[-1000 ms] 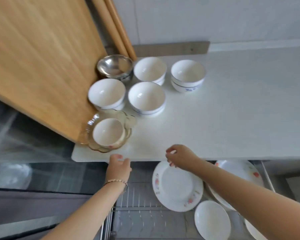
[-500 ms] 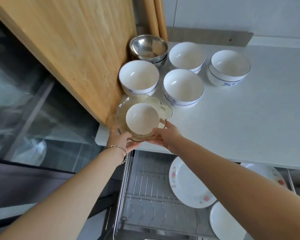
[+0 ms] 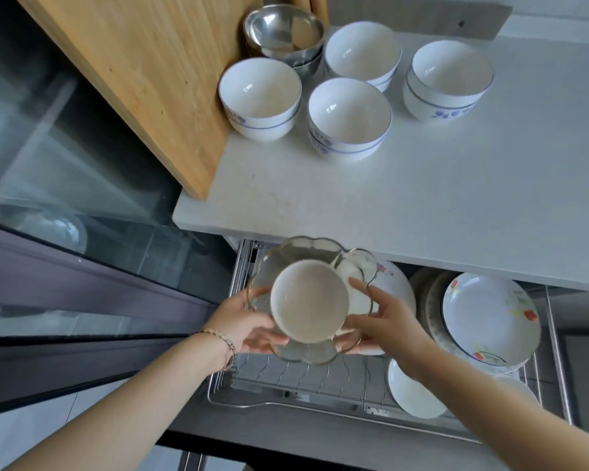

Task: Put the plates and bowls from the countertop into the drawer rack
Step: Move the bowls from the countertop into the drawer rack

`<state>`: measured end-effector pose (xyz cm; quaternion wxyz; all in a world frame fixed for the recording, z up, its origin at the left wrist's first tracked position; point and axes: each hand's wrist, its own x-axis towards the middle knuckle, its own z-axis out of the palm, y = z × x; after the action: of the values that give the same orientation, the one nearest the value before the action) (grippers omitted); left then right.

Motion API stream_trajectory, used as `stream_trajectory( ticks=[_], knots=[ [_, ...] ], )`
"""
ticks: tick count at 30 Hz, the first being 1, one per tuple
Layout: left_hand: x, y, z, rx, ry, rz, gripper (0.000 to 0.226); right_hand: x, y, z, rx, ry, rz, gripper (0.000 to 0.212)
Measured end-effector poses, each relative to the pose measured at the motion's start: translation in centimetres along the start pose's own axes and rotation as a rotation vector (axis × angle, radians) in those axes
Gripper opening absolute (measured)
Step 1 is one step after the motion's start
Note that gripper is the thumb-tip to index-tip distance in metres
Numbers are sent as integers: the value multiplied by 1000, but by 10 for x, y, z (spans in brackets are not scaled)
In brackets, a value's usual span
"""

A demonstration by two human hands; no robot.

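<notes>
We hold the glass dish (image 3: pixel 288 355) level above the drawer rack (image 3: pixel 286 379), with a small white bowl (image 3: pixel 309 301) seated inside it. The stack hangs clear of the table (image 3: pixel 388 198), over the bare wires at the left end of the rack.

The left hand (image 3: pixel 249 326) cups the dish from below, thumb on the near-left rim. The right hand (image 3: pixel 385 322) supports the right side, fingers curled under and thumb laid over the scalloped edge. Both hands are closed on the dish; neither touches the bowl directly, as far as we can tell.

To complete this step well, we judge the following to apply:

- Keep the dish level, since the bowl rests loose inside it and may slide.
- Lower the stack over the free wires, clear of the floral plate (image 3: pixel 393 283) just to the right.
- Release only once the dish sits steady.

Five bowls remain on the table: four white bowls (image 3: pixel 349 117) and one steel bowl (image 3: pixel 283 30) beside the wooden board (image 3: pixel 143 69).
</notes>
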<state>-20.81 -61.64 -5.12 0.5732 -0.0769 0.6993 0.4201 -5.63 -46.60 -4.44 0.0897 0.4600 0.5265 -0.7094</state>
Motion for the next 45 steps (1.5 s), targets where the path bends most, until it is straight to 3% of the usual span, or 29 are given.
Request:
stream_trajectory(
  ticks=[7,13,17,20,23,32,35,38,42,45],
  knots=[
    [39,-77,2,-192,84,-151,72,39,48,13,-160,11,114,58],
    [85,-84,11,-553,286,-216,66,93,69,25,-39,3,217,40],
    [132,-74,17,-688,316,-269,35,117,80,21,-79,52,241,31],
    [165,-66,18,-712,302,-272,24,130,89,18,-125,50,246,24],
    [195,-62,17,-674,295,-221,20,139,99,16,-153,67,239,24],
    [237,-74,-9,-548,249,-175,36,149,115,15,-178,82,245,32],
    [241,-84,-19,-413,218,-131,62,151,113,17,-154,81,245,32],
    [242,-79,-19,-290,233,-110,72,152,109,19,-128,77,246,31],
    [250,-67,-15,-167,349,-85,64,153,109,21,-117,85,242,29],
    [261,-61,-16,-226,448,-87,46,150,113,22,-139,81,252,29]
  ],
)
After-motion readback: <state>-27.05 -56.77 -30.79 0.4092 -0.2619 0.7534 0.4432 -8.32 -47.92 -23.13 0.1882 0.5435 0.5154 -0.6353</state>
